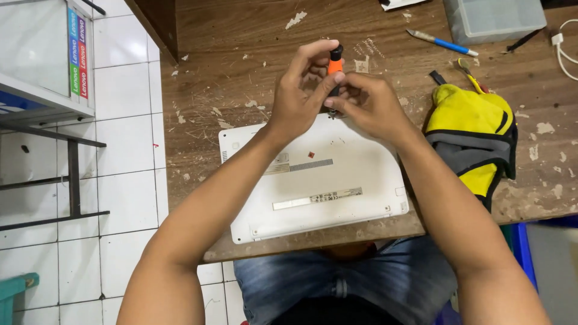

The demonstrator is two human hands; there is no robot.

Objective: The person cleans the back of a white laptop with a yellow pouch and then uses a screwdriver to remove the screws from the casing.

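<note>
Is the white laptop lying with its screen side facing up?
No, the white laptop lies closed, its underside with vents and labels facing up.

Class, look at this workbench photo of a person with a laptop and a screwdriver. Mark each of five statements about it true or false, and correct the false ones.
1. Both hands hold the orange and black screwdriver. True.
2. The white laptop lies open with its screen showing. False: it lies closed, underside up.
3. A yellow, grey and black pouch lies right of the laptop. True.
4. The blue pen rests on the laptop. False: it lies on the wooden table, near the clear plastic box.
5. The left hand rests flat on the table. False: it is raised, fingers on the screwdriver.
</note>
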